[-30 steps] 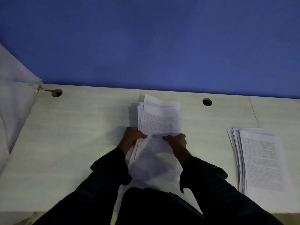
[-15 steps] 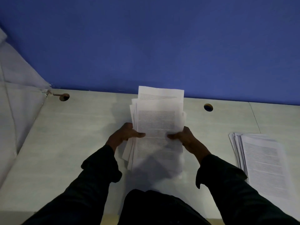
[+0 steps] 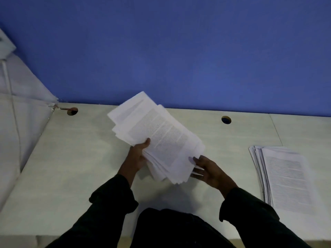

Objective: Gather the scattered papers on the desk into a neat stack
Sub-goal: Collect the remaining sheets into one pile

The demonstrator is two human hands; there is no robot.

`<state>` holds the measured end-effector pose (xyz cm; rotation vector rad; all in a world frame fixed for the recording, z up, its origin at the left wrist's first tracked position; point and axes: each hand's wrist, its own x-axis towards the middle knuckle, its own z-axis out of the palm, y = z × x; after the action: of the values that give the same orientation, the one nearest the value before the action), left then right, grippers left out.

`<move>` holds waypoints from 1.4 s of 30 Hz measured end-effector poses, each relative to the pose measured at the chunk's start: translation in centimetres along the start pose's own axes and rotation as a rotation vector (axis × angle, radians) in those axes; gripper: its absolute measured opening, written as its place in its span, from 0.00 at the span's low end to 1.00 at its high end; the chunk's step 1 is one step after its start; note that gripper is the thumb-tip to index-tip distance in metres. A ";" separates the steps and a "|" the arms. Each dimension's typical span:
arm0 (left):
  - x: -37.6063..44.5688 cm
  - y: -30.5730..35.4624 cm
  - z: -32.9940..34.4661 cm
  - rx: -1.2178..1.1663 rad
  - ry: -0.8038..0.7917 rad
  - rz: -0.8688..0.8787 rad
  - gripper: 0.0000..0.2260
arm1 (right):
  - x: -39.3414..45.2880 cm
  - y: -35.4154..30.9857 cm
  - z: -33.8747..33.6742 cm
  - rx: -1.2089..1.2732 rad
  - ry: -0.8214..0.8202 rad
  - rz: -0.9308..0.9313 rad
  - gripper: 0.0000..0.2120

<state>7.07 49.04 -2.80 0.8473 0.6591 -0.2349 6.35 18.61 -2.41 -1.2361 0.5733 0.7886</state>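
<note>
The left hand (image 3: 138, 154) has a thumb-over grip on a thick, uneven sheaf of printed sheets (image 3: 157, 136), tilted above the pale counter (image 3: 71, 158). The right hand (image 3: 207, 169), fingers straight, touches its lower edge.

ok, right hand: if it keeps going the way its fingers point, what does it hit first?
The right hand points left and slightly away, with its fingers already at the lower edge of the held bundle of papers. So the papers come first, then probably the left hand gripping them, though depth is unclear.
</note>
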 end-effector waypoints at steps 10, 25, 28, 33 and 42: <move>-2.8 -6.6 -1.9 -0.051 0.114 -0.181 0.23 | 1.6 4.1 0.5 -0.050 0.162 -0.198 0.46; -3.2 7.9 -6.6 0.369 -0.093 -0.302 0.19 | -1.2 -0.8 -3.4 -0.178 -0.175 -0.078 0.21; -3.4 7.3 -5.2 0.499 -0.185 -0.320 0.19 | -1.5 -0.5 -3.0 -0.122 -0.218 -0.028 0.21; -3.6 3.0 -2.9 0.636 -0.197 -0.363 0.17 | -1.0 1.9 -1.7 -0.159 -0.212 0.000 0.27; -2.9 0.3 -3.8 0.135 -0.096 -0.140 0.17 | -0.2 2.9 -0.8 0.001 -0.145 -0.159 0.26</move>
<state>3.28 51.94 -2.62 0.9136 0.6183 -0.4481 4.00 18.13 -4.21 -1.1965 0.3531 0.7365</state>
